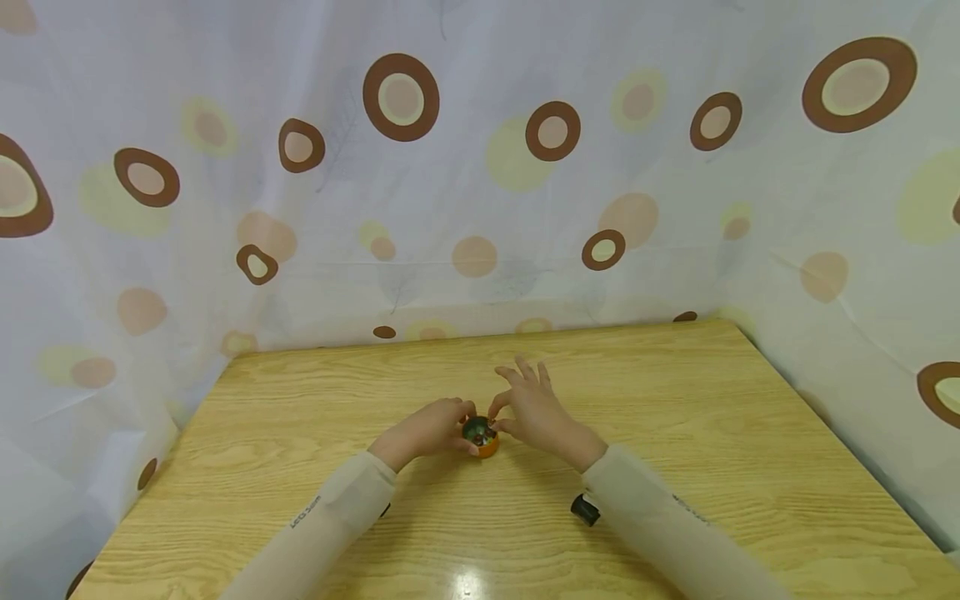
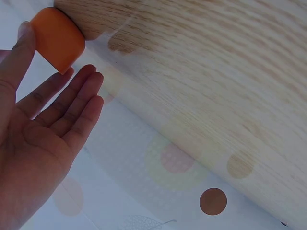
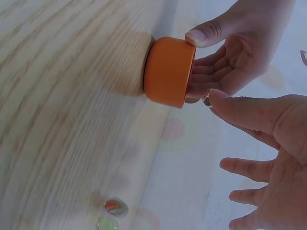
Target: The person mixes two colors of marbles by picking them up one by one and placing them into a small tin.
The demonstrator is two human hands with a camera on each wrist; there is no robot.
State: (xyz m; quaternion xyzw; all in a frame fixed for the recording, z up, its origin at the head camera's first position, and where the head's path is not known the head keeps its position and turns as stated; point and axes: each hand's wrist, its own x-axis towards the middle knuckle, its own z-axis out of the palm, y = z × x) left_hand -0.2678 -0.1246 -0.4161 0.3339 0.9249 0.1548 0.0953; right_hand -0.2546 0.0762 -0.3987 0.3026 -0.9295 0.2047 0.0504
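Note:
A small orange bowl (image 1: 488,451) stands upright on the wooden table, with several glass marbles (image 1: 480,437) inside it. My left hand (image 1: 438,427) holds the bowl by its rim; in the left wrist view the thumb (image 2: 26,36) touches one side and the fingers reach round the other. Just above the rim, my right hand (image 1: 538,415) pinches a glass marble (image 3: 206,100) between thumb and index finger, the other fingers spread out. The fingers partly cover this marble. The bowl's inside cannot be seen from either wrist.
Two more marbles lie on the table in the right wrist view, one with an orange swirl (image 3: 116,207) and one greenish (image 3: 108,224). A black device (image 1: 585,510) sits under the right sleeve. Behind the wooden table (image 1: 337,375) hangs a patterned curtain (image 1: 465,200).

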